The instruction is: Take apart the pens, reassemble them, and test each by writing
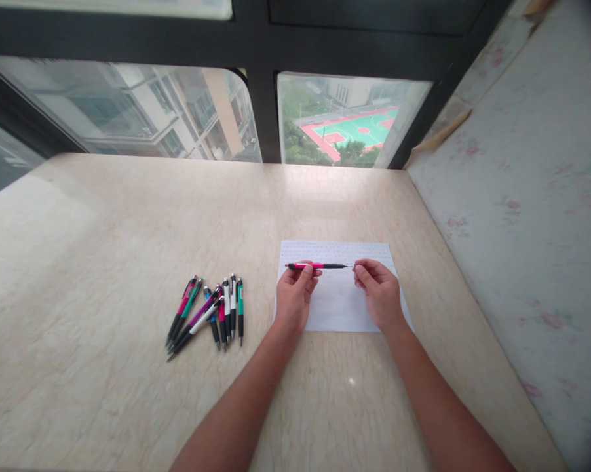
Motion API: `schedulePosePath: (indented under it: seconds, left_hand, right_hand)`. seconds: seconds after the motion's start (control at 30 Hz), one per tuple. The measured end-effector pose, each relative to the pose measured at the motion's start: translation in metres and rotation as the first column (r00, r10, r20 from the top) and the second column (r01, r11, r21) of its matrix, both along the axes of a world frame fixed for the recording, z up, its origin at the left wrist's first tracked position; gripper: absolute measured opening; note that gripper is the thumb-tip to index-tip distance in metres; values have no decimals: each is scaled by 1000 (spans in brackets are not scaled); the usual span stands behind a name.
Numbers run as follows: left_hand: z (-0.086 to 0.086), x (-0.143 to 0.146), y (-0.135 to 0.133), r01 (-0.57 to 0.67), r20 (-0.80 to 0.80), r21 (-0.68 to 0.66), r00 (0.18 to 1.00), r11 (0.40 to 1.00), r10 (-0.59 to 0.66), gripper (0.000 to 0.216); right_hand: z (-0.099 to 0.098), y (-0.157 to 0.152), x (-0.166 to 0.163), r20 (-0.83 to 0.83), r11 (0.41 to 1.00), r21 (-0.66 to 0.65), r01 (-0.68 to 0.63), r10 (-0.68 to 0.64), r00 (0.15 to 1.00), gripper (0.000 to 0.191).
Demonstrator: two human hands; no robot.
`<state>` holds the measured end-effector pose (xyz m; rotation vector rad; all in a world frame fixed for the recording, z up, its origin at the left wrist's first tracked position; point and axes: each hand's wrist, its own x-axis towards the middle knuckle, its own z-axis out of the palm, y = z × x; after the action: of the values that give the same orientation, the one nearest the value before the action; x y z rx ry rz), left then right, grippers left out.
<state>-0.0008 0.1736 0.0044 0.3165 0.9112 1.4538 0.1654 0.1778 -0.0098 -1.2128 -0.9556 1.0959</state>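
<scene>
My left hand (295,292) is closed round a pink and black mechanical pencil (316,266), held level above a white sheet of paper (337,305). Its thin tip points right. My right hand (378,288) pinches something very fine at that tip, too small to name. The paper lies on a pale marble table (103,262) and carries faint writing along its top edge. Both hands hover over the sheet, a short gap between them.
A loose bunch of several coloured pens or pencils (208,313) lies on the table left of the paper. A dark-framed window (266,78) runs along the table's far edge. A floral-papered wall (531,196) bounds the right side.
</scene>
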Motion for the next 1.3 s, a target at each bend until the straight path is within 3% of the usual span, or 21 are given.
schedulePosePath:
  seconds: [0.23, 1.1, 1.3]
  left_hand:
    - [1, 0, 1, 3, -62, 1, 998, 1000, -3, 28]
    - [0, 8, -5, 51, -73, 32, 996, 998, -48, 30]
    - [-1, 9, -5, 87, -95, 35, 992, 996, -83, 28]
  right_hand:
    - [6, -2, -1, 78, 1000, 29, -12, 10, 997, 19]
    - [4, -3, -2, 74, 998, 40, -50, 47, 996, 20]
    - [3, -4, -1, 226, 998, 15, -62, 57, 973, 34]
